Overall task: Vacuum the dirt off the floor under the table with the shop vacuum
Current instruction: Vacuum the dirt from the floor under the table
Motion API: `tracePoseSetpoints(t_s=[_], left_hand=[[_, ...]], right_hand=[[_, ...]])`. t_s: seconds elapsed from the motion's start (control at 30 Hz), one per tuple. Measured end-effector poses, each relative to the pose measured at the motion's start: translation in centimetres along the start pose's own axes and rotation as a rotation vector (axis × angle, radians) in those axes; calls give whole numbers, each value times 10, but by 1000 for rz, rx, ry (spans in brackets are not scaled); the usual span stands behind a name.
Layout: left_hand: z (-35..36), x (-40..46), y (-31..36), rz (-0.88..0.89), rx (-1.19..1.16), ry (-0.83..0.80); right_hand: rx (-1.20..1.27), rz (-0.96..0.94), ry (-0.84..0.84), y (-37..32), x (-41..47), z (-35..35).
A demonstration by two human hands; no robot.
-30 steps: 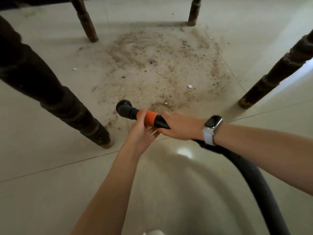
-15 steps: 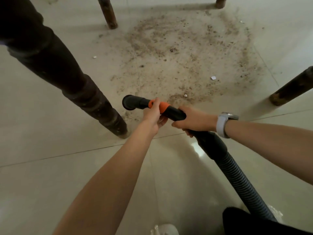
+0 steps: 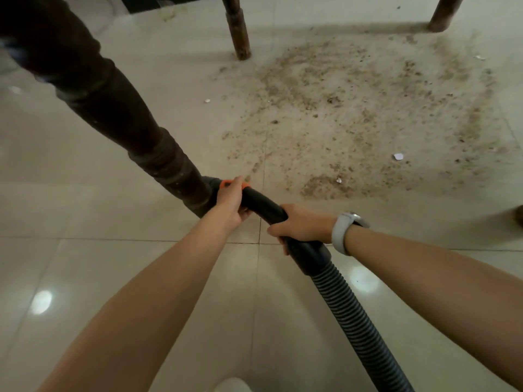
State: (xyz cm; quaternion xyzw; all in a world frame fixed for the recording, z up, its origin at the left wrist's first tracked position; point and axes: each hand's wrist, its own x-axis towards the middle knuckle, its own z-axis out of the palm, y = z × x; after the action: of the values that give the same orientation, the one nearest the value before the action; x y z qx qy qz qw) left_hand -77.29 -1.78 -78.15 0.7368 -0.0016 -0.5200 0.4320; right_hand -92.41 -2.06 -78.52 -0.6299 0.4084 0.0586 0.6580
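A black vacuum nozzle (image 3: 261, 203) with an orange collar (image 3: 226, 183) points left toward the near-left table leg (image 3: 158, 159), and its tip is hidden behind that leg. My left hand (image 3: 230, 202) grips the nozzle at the orange collar. My right hand (image 3: 300, 223), with a white watch on the wrist, grips the black handle further back. A ribbed grey hose (image 3: 356, 329) runs from the handle down to the lower right. A wide patch of brown dirt (image 3: 353, 117) with small white scraps covers the tiles beyond the nozzle.
Dark wooden table legs stand at the far middle (image 3: 239, 32), the far right (image 3: 443, 14) and the right edge (image 3: 519, 216). Glossy beige floor tiles (image 3: 85, 264) spread around. A white shoe tip (image 3: 232, 386) shows at the bottom edge.
The view has shifted, so the near-left leg now sits close to the nozzle. The nozzle tip has gone behind that leg. Both hands keep their grip on the wand.
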Motion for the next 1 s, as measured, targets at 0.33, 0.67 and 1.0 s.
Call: tracePoseSetpoints(t_s=[0.33,0.67,1.0], left_hand=[[24,-26,-36,8,110,-31],[41,-38,-57,45,168,-70],[54,-55,-70,4,137,-157]], right_hand=[[-141,65,46,17,-20,-4],[-100,95,59,30,-49,-10],[-48,164,109,28,-87,-10]])
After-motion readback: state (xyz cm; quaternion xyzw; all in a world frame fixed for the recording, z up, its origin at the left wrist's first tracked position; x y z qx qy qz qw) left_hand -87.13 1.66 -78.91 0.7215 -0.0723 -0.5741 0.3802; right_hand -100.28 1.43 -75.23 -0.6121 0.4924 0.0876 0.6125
